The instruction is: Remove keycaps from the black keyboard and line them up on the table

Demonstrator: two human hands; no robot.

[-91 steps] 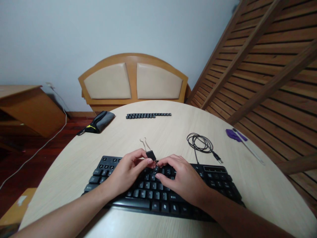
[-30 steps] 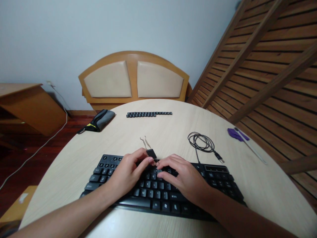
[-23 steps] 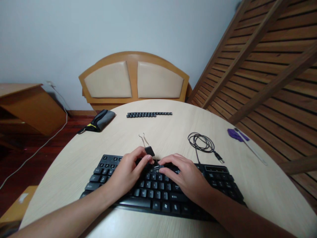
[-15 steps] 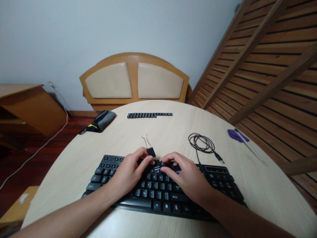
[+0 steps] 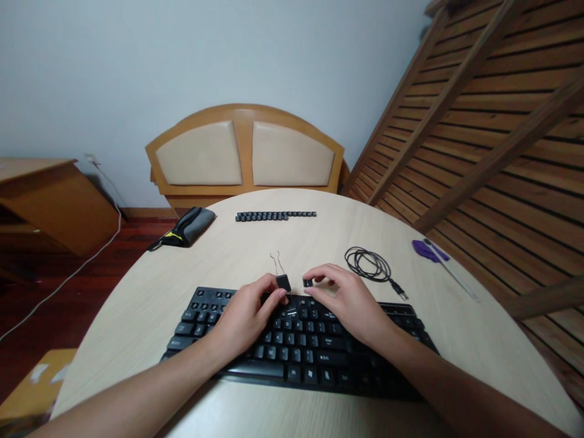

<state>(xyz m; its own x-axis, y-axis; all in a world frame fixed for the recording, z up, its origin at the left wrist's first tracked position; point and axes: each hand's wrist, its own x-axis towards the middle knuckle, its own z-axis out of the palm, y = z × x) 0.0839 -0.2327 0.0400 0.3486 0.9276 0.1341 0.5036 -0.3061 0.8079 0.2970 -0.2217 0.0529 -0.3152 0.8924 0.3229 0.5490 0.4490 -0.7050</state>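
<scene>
A black keyboard (image 5: 255, 369) lies across the near part of the table, with bare key sockets along its top left. My left hand (image 5: 249, 313) is closed on a keycap puller (image 5: 283, 282), which has a black body and thin wire prongs pointing away from me. Between the thumb and fingertips of my right hand (image 5: 349, 301) is a small black keycap (image 5: 307, 283), raised just above the keyboard's back edge. Farther back, loose keycaps (image 5: 262, 216) stand lined up in two rows on the table.
A coiled black USB cable (image 5: 368, 264) rests behind the keyboard. Right of it are a purple cloth (image 5: 426, 250) and a thin white stick (image 5: 456, 275). A black and grey pouch (image 5: 185, 228) lies at the left edge of the round table (image 5: 150, 283). A slatted wooden screen (image 5: 493, 140) leans at right.
My right hand has lifted the keycap up off the keyboard and away from the puller. The left hand has shifted slightly right, still gripping the puller. The view has moved a little.
</scene>
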